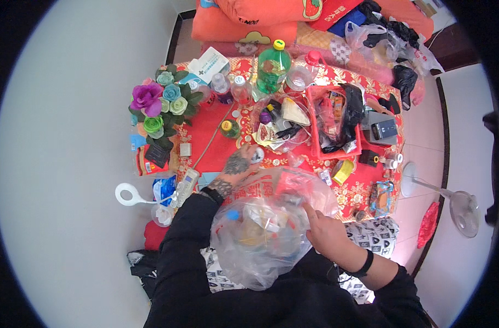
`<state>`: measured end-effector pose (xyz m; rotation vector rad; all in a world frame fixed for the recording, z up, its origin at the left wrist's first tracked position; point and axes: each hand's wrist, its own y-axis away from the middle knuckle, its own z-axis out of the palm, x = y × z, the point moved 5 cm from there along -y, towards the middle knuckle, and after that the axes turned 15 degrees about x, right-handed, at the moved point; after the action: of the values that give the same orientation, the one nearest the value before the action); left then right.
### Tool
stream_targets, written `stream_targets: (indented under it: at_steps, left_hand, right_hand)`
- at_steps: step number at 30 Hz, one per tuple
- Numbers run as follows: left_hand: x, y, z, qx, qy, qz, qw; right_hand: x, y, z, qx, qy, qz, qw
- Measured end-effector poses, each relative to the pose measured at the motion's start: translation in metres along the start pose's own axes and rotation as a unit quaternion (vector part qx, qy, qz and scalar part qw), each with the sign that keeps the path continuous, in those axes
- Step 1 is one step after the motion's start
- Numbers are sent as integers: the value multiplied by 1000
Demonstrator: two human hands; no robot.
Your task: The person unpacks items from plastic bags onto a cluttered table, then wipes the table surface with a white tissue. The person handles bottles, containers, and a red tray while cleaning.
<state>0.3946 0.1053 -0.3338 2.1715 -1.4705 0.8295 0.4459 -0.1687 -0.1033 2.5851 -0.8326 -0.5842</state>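
Note:
My left hand point(238, 161), with a black band at its wrist, is over the red patterned tablecloth. Its fingers close around a small white object point(257, 155) with dark marks; its exact kind is unclear. In front of my body a large clear plastic bag point(249, 262) with red print bulges with mixed items, among them a blue cap point(232, 215) and crumpled white paper or wrapping point(259, 215). My right hand point(329, 233) grips the bag's right edge near its mouth. A dark, blurred item point(292, 199) lies near those fingertips, partly veiled by plastic.
Ahead stand a green bottle point(273, 69), a small yellow-capped bottle point(230, 128) and a red basket point(335, 153) of packets. Artificial flowers point(147, 100) and a power strip point(188, 184) with a cord are at left. A yellow item point(343, 172) and a clear-headed stand point(464, 213) are at right.

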Motion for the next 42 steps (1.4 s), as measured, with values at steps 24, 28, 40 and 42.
stream_targets:
  at_steps: [24, 28, 40, 42]
  left_hand:
    - [-16, -40, -137, 237, -139, -79, 958]
    - [-11, -42, -152, 240, -121, -99, 958]
    - [-23, -58, -154, 343, -137, -157, 916]
    - [-47, -60, -161, 297, -149, -153, 930]
  right_hand:
    - [15, 42, -35, 174, -170, -5, 970]
    - [13, 50, -37, 187, -169, -2, 968]
    - [14, 65, -30, 155, -151, 15, 976]
    - [12, 65, -31, 155, -146, 10, 977]
